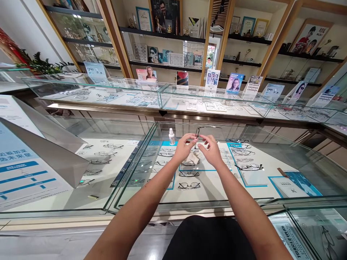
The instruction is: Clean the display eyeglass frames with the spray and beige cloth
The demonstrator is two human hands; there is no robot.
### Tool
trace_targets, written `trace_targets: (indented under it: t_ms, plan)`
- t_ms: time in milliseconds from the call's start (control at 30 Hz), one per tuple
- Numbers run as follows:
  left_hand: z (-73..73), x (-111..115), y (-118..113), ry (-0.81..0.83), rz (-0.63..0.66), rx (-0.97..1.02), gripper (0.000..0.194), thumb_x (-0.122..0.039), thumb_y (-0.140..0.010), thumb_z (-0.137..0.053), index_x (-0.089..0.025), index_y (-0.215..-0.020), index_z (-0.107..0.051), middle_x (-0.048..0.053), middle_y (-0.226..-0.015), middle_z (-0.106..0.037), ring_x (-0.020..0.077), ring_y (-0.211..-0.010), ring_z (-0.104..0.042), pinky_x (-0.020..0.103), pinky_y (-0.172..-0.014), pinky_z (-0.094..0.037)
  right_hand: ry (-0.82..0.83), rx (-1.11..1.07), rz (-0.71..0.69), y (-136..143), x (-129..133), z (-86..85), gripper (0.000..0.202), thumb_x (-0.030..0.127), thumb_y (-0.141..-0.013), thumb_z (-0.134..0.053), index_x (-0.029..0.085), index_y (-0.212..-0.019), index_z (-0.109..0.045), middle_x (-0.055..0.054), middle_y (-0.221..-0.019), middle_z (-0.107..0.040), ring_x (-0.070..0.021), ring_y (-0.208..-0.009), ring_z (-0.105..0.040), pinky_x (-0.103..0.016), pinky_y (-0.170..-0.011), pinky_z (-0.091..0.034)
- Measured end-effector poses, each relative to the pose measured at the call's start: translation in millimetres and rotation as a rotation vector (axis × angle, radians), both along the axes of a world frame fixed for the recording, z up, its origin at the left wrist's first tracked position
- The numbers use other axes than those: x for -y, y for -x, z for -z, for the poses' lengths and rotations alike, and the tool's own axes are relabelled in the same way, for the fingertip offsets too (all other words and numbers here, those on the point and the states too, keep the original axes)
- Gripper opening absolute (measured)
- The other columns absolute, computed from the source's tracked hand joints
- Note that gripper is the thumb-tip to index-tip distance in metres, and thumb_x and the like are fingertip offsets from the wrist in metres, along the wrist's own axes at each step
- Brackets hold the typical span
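Observation:
Over the glass display case (217, 206), both hands are raised close together around a thin dark-framed pair of glasses (198, 132). My left hand (185, 145) pinches the frame from the left with its fingertips. My right hand (210, 148) has its fingers curled at the frame's right side, thumb and fingertips near the lens rim; whether they press on it is too small to tell. One temple arm extends to the right above my right hand. A crumpled beige cloth (193, 159) lies just below the hands. The small white bottle (171, 137) stands upright left of my left hand.
Rows of glasses (189, 185) lie inside the case. A large folded sign (29, 162) stands at the left. Farther back, a second glass counter (135, 115) carries several upright cards, with wall shelves behind it. Another glass case (320, 231) is at the lower right.

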State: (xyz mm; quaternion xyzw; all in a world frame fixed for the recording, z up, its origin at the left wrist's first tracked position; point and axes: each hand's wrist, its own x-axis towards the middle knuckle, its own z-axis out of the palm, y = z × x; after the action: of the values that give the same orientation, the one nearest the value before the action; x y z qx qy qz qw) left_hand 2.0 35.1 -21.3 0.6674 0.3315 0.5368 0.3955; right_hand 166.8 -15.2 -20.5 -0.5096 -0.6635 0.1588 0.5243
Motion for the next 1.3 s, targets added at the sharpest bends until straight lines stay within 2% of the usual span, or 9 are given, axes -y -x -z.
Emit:
trace_targets:
  t_ms: [233,600,733,867,933,1000,1133,1200,1300]
  plan:
    - [3.0,-0.6,-1.5,0.186,0.117,0.131,0.026,-0.046,-0.073,-0.085,-0.022,-0.084,-0.08,0.012,-0.13,-0.068,0.0299,-0.123,-0.063,0.044,-0.102,-0.049,-0.033,0.038,-0.06,-1.2,-3.4,3.5,0.028,0.039,-0.092,-0.068,0.025,-0.114,-0.076,-0.01,-0.125,-0.067,-0.0265,-0.119,-0.061,-0.038,-0.085,-0.05]
    - [-1.2,2.1,-1.0,0.248,0.178,0.138,0.017,-0.039,-0.078,-0.078,-0.023,-0.083,-0.081,0.011,-0.125,-0.072,0.0309,-0.124,-0.063,0.048,-0.111,-0.045,0.065,-0.162,-0.124,1.8,-5.8,5.2,0.025,0.042,-0.089,-0.07,0.024,-0.104,-0.077,-0.007,-0.111,-0.078,-0.0236,-0.103,-0.068,-0.038,-0.09,-0.05]
    - [-4.6,6.7,-0.2,0.014,0.023,-0.013,0.024,-0.043,-0.092,-0.065,-0.024,-0.091,-0.079,0.01,-0.123,-0.07,0.0289,-0.121,-0.063,0.047,-0.107,-0.046,0.101,-0.208,-0.091,2.3,-6.7,5.1,0.027,0.043,-0.089,-0.068,0.022,-0.105,-0.077,-0.007,-0.109,-0.079,-0.0227,-0.097,-0.07,-0.036,-0.086,-0.05]
    - [-10.2,6.2,11.0,-0.258,-0.391,-0.081,0.025,-0.035,-0.095,-0.062,-0.025,-0.116,-0.069,0.011,-0.128,-0.063,0.0292,-0.127,-0.055,0.045,-0.112,-0.04,0.084,-0.198,-0.048,1.0,-3.7,0.8,0.025,0.042,-0.092,-0.065,0.023,-0.102,-0.079,-0.007,-0.108,-0.079,-0.0223,-0.097,-0.069,-0.034,-0.082,-0.046]
    - [-8.2,-2.5,20.1,-0.229,-0.627,-0.031,0.042,-0.032,-0.091,-0.067,-0.024,-0.131,-0.058,0.014,-0.136,-0.056,0.0306,-0.13,-0.051,0.047,-0.115,-0.035,0.058,-0.182,-0.036,0.1,-2.1,-1.6,0.024,0.041,-0.093,-0.064,0.023,-0.097,-0.079,-0.007,-0.106,-0.079,-0.0222,-0.096,-0.067,-0.034,-0.08,-0.045]
    - [-1.2,-16.6,29.8,-0.116,-0.751,0.01,0.06,-0.033,-0.086,-0.072,-0.025,-0.141,-0.047,0.016,-0.144,-0.05,0.0323,-0.134,-0.047,0.05,-0.116,-0.032,0.03,-0.169,-0.027,-0.7,-1.0,-3.4,0.024,0.042,-0.094,-0.062,0.023,-0.094,-0.078,-0.007,-0.105,-0.078,-0.0223,-0.096,-0.066,-0.034,-0.08,-0.044]
    - [22.3,-47.4,45.0,0.121,-0.627,0.028,0.066,-0.036,-0.08,-0.078,-0.024,-0.136,-0.046,0.014,-0.134,-0.059,0.0301,-0.125,-0.055,0.046,-0.107,-0.04,0.007,-0.162,-0.011,-1.3,-0.4,-4.8,0.026,0.042,-0.096,-0.06,0.023,-0.092,-0.077,-0.007,-0.105,-0.077,-0.022,-0.095,-0.065,-0.034,-0.081,-0.044]
    - [32.6,-57.3,48.9,0.183,-0.544,-0.002,0.049,-0.033,-0.08,-0.076,-0.023,-0.122,-0.053,0.01,-0.114,-0.066,0.0261,-0.104,-0.063,0.042,-0.096,-0.046,0.008,-0.159,-0.011,-1.4,-0.3,-5.4,0.026,0.042,-0.096,-0.059,0.023,-0.093,-0.077,-0.007,-0.104,-0.076,-0.0218,-0.094,-0.065,-0.034,-0.081,-0.044]
    - [37.7,-61.5,49.7,0.197,-0.52,-0.029,0.024,-0.034,-0.084,-0.07,-0.023,-0.101,-0.057,0.004,-0.087,-0.063,0.0225,-0.081,-0.061,0.039,-0.084,-0.048,-0.006,-0.158,-0.003,-2.3,-0.2,-7.1,0.026,0.042,-0.097,-0.058,0.024,-0.094,-0.076,-0.007,-0.104,-0.076,-0.0219,-0.093,-0.065,-0.034,-0.08,-0.045]
